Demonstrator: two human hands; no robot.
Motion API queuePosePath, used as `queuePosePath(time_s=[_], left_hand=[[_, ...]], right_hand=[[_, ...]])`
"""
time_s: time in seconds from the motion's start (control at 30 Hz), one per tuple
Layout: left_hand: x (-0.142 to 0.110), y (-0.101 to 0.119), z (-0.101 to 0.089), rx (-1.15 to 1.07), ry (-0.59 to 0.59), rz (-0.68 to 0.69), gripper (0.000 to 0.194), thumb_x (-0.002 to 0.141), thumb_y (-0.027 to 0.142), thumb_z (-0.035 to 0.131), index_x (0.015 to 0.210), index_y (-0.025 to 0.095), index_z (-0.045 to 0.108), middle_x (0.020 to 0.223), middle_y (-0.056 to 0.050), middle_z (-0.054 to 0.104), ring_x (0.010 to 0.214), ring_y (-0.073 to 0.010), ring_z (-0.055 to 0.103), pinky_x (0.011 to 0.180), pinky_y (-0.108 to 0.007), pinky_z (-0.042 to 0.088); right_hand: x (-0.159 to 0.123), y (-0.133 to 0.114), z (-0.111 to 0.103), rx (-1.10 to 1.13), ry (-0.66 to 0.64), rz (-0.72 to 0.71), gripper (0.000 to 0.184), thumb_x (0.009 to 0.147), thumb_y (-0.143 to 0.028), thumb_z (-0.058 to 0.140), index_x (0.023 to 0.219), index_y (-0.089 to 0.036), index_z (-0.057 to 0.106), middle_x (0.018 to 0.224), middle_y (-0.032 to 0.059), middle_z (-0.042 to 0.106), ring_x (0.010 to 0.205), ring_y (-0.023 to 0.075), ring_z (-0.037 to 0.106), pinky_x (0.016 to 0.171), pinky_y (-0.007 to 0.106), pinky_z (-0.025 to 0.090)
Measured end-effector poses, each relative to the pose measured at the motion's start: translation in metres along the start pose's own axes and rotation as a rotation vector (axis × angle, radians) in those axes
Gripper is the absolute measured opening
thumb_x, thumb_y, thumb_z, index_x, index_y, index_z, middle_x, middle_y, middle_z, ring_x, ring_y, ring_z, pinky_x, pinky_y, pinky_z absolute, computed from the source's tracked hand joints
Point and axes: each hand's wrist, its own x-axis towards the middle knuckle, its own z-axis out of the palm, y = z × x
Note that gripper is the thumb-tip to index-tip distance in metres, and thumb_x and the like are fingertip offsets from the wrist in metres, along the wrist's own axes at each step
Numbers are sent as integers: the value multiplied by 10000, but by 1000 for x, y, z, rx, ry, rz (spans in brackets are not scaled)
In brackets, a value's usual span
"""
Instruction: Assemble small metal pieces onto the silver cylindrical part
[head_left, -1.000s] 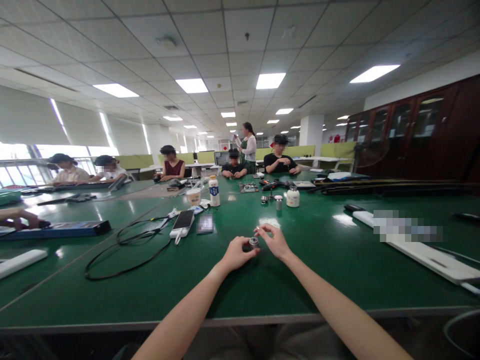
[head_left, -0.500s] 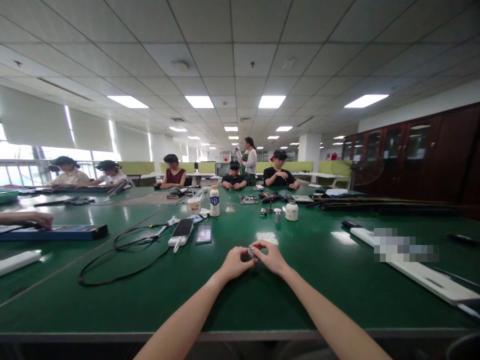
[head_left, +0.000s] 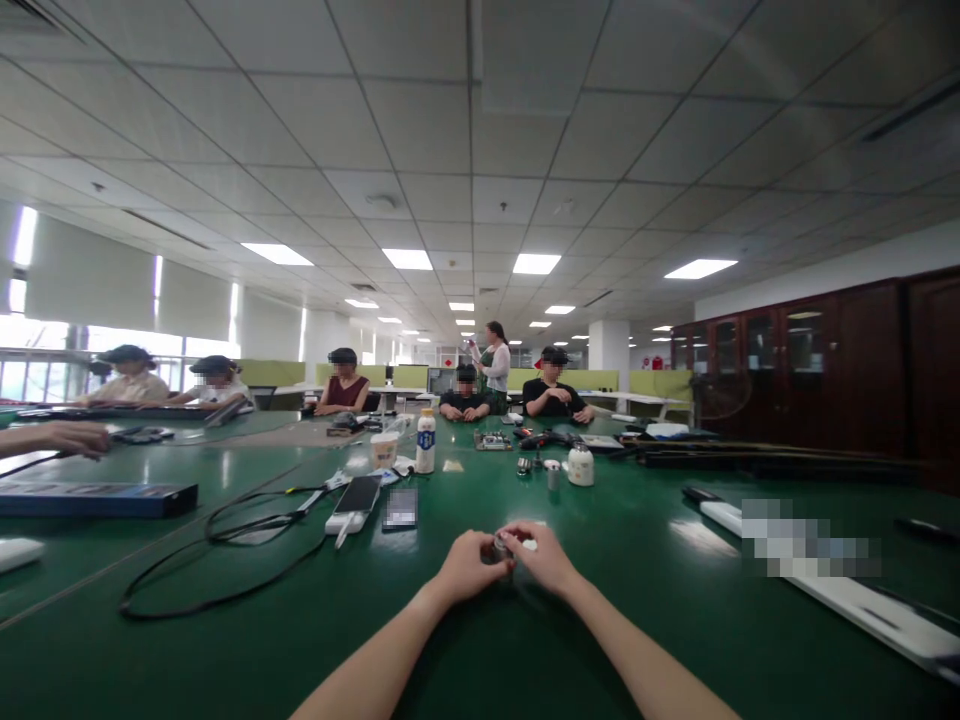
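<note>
Above the green table (head_left: 360,650), straight in front of me, a small silvery metal cylinder (head_left: 501,547) is held between both hands. My left hand (head_left: 465,570) curls round its left side, thumb towards me. From the right, the bent fingers of my right hand (head_left: 546,562) reach over its upper part. Fingers cover most of the cylinder, so its details are hard to make out. Farther off stand another small metal cylinder (head_left: 553,476) and a round white jar (head_left: 580,465).
Left of my hands lie a phone (head_left: 358,496), a dark card-like item (head_left: 400,509) and a looped black cable (head_left: 184,607). A bottle (head_left: 426,443) and a cup (head_left: 385,450) stand behind. On the right is a long white bar (head_left: 817,575). A co-worker's hand (head_left: 79,438) hovers at left.
My view has tilted up, so the table sits lower in the picture. Both hands keep hold of the metal cylinder. The co-worker's hand at left has lifted off the blue case.
</note>
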Motion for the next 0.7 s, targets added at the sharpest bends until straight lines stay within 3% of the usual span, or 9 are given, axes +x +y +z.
queuePosePath(time_s=[0.37,0.7], left_hand=[[0,5,1,-55,20,-12,247,724,371,576,713,141,668,717,-16,653,718,-157,554,654,-222,361],[1,-3,6,-24,40,-45,302,720,433,577,761,149,672,750,-19,652,748,-169,553,684,-243,375]], right_hand=[[-1,7,2,53,28,-6,338,854,-409,474,923,-180,712,884,73,707,823,215,634,752,315,468],[-2,1,0,56,42,0,317,853,-391,483,909,-184,716,895,72,704,843,209,637,762,304,473]])
